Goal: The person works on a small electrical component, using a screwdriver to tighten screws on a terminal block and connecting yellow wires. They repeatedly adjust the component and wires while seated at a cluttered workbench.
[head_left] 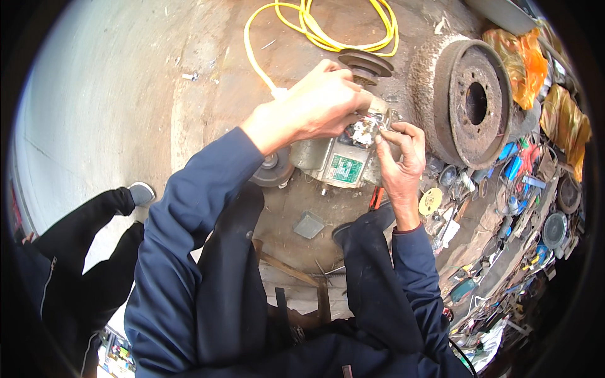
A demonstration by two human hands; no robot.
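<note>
An electric motor (315,154) with a green nameplate (346,169) and a grooved pulley (365,64) rests on the ground before me. Its terminal box lies uncovered, showing a white terminal block (364,132) with wires. My left hand (318,104) reaches over the motor from the left, fingers closed and pointing down beside the terminals; whatever they grip is hidden. At the right edge of the terminal block, my right hand (401,157) pinches thumb and fingers together on something too small to make out. A flat grey plate (309,225) lies on the floor nearer me.
Yellow cable (328,41) loops behind the motor. A large rusty wheel drum (469,104) stands to the right, near orange plastic bags (520,63). Scrap parts and wires cover the right side. Red-handled tool (377,198) lies by my foot. Another person (82,252) is at left.
</note>
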